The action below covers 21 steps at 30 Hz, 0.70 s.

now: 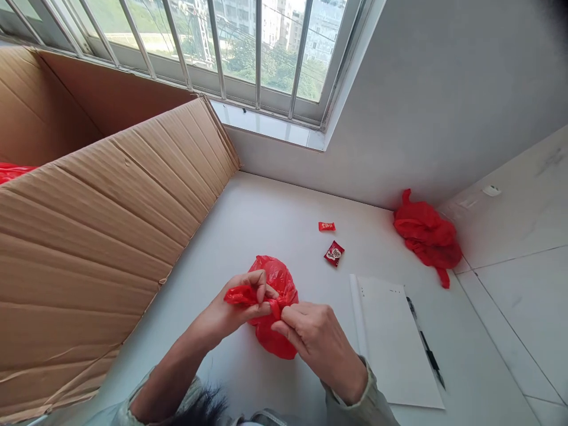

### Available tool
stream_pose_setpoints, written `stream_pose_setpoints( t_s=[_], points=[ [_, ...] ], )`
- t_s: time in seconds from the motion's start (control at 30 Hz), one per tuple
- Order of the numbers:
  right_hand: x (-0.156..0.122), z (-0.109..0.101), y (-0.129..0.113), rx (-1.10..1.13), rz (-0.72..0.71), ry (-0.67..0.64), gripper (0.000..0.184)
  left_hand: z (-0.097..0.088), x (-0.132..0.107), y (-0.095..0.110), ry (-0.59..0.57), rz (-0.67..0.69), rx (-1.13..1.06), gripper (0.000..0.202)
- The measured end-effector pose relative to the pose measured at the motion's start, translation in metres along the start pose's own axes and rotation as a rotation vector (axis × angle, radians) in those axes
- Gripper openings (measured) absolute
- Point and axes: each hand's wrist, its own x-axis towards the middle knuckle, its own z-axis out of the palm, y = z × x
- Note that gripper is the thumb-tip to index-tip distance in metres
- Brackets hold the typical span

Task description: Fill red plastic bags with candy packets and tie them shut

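A filled red plastic bag (277,343) rests on the white table in front of me, its neck twisted together at the top. My left hand (242,305) pinches the gathered end of the bag, and a loose red flap sticks out past its fingers to the left. Close on the other side, my right hand (315,337) grips the twisted neck between thumb and curled fingers. What the bag contains is hidden by the plastic. Beyond the bag lie a small red wrapped packet (327,226) and a dark red packet (334,254).
A large open cardboard box (119,236) takes up the left, with red plastic inside. Crumpled red bags (426,231) lie in the far right corner by the wall. A paper pad (399,343) and a black pen (431,358) are on the right. A barred window (239,53) is behind.
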Motion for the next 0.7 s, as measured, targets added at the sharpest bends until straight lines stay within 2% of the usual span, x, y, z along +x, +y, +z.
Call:
stream_pose_setpoints(
  t_s=[0.17, 0.3, 0.37, 0.47, 0.57, 0.63, 0.7],
  points=[
    [0.001, 0.011, 0.001, -0.216, -0.005, 0.009, 0.036, -0.007, 0.000, -0.007, -0.096, -0.017, -0.166, 0.032],
    [-0.003, 0.003, 0.004, -0.211, -0.019, 0.024, 0.037, -0.004, -0.003, -0.010, -0.083, 0.004, -0.150, 0.031],
    [-0.003, -0.007, 0.005, -0.098, 0.009, 0.089, 0.032, 0.000, -0.004, -0.009, -0.044, 0.040, -0.044, 0.026],
    [0.003, -0.018, 0.007, 0.258, 0.101, 0.221, 0.017, 0.007, -0.006, -0.004, -0.031, 0.132, 0.191, 0.017],
    [0.014, -0.015, 0.008, 0.598, 0.089, 0.153, 0.024, 0.013, -0.009, 0.001, -0.008, 0.248, 0.401, 0.012],
    [0.020, -0.007, 0.009, 0.690, 0.075, 0.117, 0.023, 0.017, -0.010, 0.001, 0.063, 0.359, 0.558, 0.012],
    [0.022, 0.003, 0.010, 0.730, 0.105, 0.163, 0.022, 0.021, -0.010, -0.003, 0.165, 0.501, 0.684, 0.015]
  ],
)
